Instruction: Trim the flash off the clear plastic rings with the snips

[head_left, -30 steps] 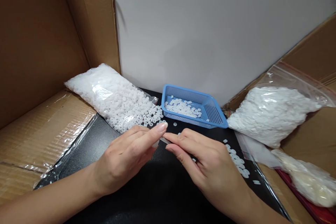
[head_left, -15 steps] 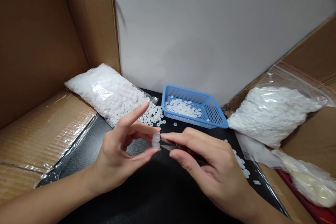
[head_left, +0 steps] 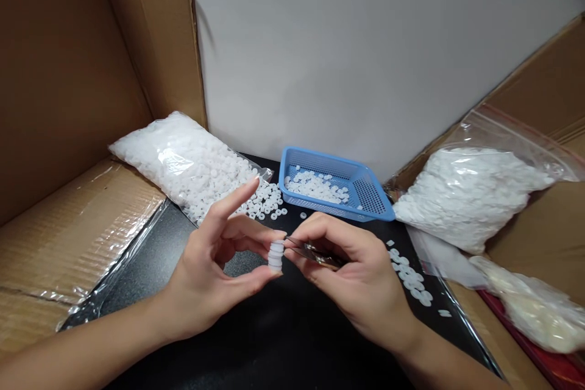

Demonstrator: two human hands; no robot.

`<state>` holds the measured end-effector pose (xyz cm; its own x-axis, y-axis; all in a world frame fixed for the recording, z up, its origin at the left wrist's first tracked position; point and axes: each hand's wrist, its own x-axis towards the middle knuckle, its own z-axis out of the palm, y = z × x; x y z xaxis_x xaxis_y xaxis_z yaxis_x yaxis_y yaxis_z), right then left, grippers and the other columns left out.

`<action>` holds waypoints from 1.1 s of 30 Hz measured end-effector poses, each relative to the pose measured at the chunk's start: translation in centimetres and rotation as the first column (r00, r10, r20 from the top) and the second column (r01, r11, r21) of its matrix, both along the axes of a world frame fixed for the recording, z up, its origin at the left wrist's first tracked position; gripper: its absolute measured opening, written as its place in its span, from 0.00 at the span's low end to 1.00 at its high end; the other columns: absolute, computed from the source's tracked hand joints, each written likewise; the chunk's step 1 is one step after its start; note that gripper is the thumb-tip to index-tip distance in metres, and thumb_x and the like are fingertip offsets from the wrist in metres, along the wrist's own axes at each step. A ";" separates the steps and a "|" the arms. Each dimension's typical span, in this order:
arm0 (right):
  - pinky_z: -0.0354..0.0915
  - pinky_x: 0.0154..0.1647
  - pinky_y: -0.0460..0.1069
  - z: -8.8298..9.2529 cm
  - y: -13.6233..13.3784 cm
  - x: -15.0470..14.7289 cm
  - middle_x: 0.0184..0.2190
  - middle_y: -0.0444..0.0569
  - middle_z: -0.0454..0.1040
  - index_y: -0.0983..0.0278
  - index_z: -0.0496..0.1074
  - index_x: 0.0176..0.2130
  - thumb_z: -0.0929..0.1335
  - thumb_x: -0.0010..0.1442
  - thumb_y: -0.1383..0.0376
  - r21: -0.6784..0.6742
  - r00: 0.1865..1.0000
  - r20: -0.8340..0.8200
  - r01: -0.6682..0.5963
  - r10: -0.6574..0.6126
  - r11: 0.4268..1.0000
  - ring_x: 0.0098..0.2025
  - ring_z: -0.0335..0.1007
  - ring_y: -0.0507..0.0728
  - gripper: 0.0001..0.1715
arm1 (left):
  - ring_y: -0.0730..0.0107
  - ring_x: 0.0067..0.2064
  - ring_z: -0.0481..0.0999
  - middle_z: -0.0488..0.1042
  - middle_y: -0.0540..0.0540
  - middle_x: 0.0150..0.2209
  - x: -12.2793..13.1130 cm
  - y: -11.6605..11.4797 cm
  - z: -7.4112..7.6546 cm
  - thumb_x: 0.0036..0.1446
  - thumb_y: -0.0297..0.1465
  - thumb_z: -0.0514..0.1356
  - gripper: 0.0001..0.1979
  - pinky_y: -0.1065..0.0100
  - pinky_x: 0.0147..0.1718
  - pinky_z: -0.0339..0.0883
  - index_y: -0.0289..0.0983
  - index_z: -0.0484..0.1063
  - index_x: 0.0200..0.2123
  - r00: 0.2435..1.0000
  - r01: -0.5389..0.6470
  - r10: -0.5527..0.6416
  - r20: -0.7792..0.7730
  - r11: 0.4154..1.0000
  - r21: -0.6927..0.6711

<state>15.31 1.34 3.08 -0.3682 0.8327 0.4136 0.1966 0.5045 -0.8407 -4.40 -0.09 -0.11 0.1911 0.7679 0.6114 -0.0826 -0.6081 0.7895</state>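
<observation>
My left hand [head_left: 214, 262] pinches a short upright stack of white plastic rings [head_left: 275, 256] between the thumb below and a finger on top, with its index finger raised. Close on the right, my right hand [head_left: 351, 268] grips a small shiny metal tool [head_left: 317, 253] with a thin pointed end. The tip and the right fingertips are at the upper side of the stack. Fingers cover part of the tool, so I cannot tell whether it is tweezers or snips.
A clear bag of white rings [head_left: 183, 158] spills loose ones behind my left hand. A blue perforated basket [head_left: 372, 195] holds small white pieces. Further right are white pieces on the black mat [head_left: 411, 277], a filled zip bag [head_left: 475, 195] and a cream-coloured bag [head_left: 534, 311]. Cardboard walls surround this.
My right fingers have closed in around the tool, whose two points stood apart before. The right fingertips are nearer the stack. Both hands and the stack sit slightly differently in view.
</observation>
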 end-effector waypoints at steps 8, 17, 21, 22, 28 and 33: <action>0.66 0.28 0.46 0.0 0.3 0.2 0.27 0.44 0.77 0.63 0.75 0.31 0.70 0.58 0.72 0.054 0.996 0.086 -0.016 0.012 0.998 0.28 0.71 0.52 0.05 | 0.63 0.43 0.83 0.82 0.43 0.40 -0.1 -0.3 -0.3 0.57 0.21 0.68 0.45 0.66 0.45 0.81 0.46 0.53 0.72 0.986 -0.079 0.090 -0.140 0.993 0.084; 0.54 0.22 0.43 0.2 1.0 0.3 0.23 0.39 0.65 0.64 0.70 0.29 0.70 0.55 0.70 -0.319 0.978 0.048 -0.180 0.205 0.931 0.23 0.54 0.47 0.04 | 0.64 0.39 0.83 0.82 0.44 0.38 -0.2 -0.6 0.2 0.57 0.21 0.67 0.44 0.68 0.41 0.80 0.44 0.52 0.72 0.976 -0.012 0.030 -0.218 0.996 0.084; 0.53 0.21 0.43 0.1 0.8 0.1 0.24 0.39 0.64 0.63 0.68 0.29 0.70 0.54 0.70 -0.361 0.982 -0.018 -0.182 0.189 0.915 0.22 0.53 0.46 0.05 | 0.67 0.39 0.83 0.81 0.45 0.39 -0.1 -0.7 0.4 0.56 0.20 0.68 0.45 0.68 0.43 0.81 0.46 0.53 0.72 0.988 -0.009 0.016 -0.153 0.999 0.045; 0.53 0.21 0.43 0.1 0.7 0.0 0.24 0.39 0.65 0.63 0.68 0.29 0.70 0.53 0.69 -0.369 0.984 -0.032 -0.173 0.174 0.913 0.22 0.53 0.47 0.05 | 0.66 0.39 0.83 0.82 0.45 0.39 -0.1 -0.7 0.4 0.56 0.21 0.68 0.45 0.67 0.43 0.81 0.47 0.53 0.72 0.992 -0.001 0.004 -0.126 1.000 0.028; 0.51 0.18 0.42 0.0 0.5 -0.2 0.22 0.40 0.65 0.62 0.67 0.27 0.70 0.50 0.68 -0.343 0.992 -0.046 -0.129 0.120 0.930 0.21 0.51 0.46 0.07 | 0.63 0.38 0.84 0.83 0.44 0.40 0.1 -0.5 0.7 0.56 0.24 0.69 0.45 0.64 0.41 0.84 0.49 0.54 0.71 0.999 0.032 -0.033 -0.026 0.999 -0.023; 0.66 0.27 0.45 -0.4 0.9 0.3 0.29 0.45 0.74 0.62 0.70 0.32 0.72 0.57 0.65 -0.243 0.984 -0.143 -0.139 0.106 0.960 0.30 0.68 0.52 0.06 | 0.63 0.37 0.84 0.83 0.44 0.41 0.0 -0.3 0.5 0.55 0.25 0.70 0.44 0.64 0.39 0.84 0.49 0.56 0.71 1.000 -0.009 0.008 -0.017 1.000 -0.019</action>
